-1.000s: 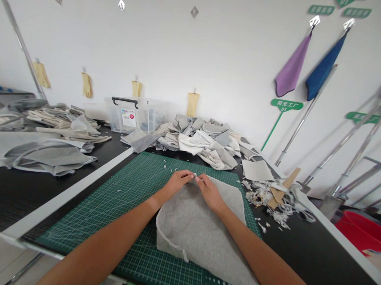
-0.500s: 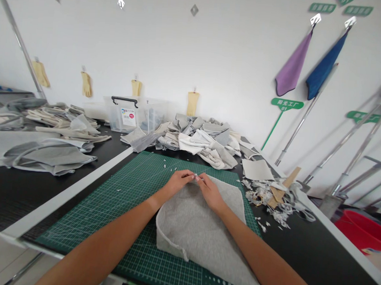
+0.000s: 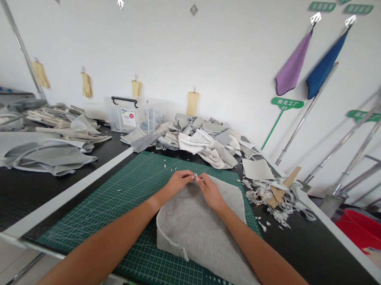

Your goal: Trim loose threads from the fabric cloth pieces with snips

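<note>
A grey piece of fabric (image 3: 201, 229) lies over the green cutting mat (image 3: 108, 215), its near left edge curled and its far edge lifted. My left hand (image 3: 179, 181) pinches that far edge between thumb and fingers. Right beside it, my right hand (image 3: 208, 190) is closed on the same edge, the fingertips of both hands almost touching. A small whitish bit shows between the fingertips, too small to name. The underside of the fabric and part of its far edge are hidden by my hands.
Behind the mat is a heap of grey and white cloth pieces (image 3: 206, 139) beside a clear plastic box (image 3: 140, 113). More stacked cloth (image 3: 44, 151) lies left. Scraps and lint (image 3: 278, 212) sit right, near a red bucket (image 3: 364, 230). Mop poles (image 3: 308, 111) lean on the wall.
Almost nothing differs. Both hands stay at the far edge of the fabric, with only a very slight shift at the fingertips.
</note>
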Demonstrator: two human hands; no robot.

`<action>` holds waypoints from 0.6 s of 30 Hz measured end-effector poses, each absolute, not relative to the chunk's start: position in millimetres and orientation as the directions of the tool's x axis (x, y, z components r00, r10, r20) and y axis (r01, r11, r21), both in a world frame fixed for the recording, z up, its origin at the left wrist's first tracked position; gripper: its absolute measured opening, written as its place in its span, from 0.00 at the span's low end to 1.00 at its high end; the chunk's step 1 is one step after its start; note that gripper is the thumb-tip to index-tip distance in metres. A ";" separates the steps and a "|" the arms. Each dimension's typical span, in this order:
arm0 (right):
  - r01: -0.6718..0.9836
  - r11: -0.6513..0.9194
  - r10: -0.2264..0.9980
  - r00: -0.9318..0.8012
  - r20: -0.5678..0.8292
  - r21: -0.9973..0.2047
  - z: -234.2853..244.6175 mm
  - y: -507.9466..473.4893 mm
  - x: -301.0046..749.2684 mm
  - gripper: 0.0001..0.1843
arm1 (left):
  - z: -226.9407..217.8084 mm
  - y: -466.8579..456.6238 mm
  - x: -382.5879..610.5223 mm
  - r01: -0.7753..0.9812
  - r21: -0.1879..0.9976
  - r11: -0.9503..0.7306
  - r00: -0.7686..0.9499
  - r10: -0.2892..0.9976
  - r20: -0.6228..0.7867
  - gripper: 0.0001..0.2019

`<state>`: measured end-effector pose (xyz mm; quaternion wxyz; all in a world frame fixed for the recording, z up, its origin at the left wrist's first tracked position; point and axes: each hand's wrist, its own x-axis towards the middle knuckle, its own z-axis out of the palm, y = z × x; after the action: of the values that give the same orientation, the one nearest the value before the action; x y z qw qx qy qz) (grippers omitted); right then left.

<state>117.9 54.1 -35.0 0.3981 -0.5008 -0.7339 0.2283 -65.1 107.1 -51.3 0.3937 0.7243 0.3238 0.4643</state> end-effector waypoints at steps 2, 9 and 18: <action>0.557 0.396 0.916 -0.184 0.357 -0.730 -34.4 53.8 117.8 0.18 | -52.0 108.0 -65.2 0.109 0.870 -0.482 0.358 0.835 0.418 0.13; 0.566 0.403 0.913 -0.193 0.360 -0.719 -33.1 53.0 117.9 0.18 | -51.2 105.8 -64.4 0.116 0.876 -0.467 0.352 0.844 0.404 0.14; 0.425 0.400 0.916 -0.148 0.374 -0.812 -35.9 56.8 116.7 0.19 | -47.5 104.5 -61.9 0.100 0.878 -0.468 0.340 0.846 0.412 0.14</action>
<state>116.7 56.8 -35.9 0.4482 -0.4746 -0.7064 0.2736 -61.9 104.5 -47.5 0.3963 0.7162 0.3302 0.4701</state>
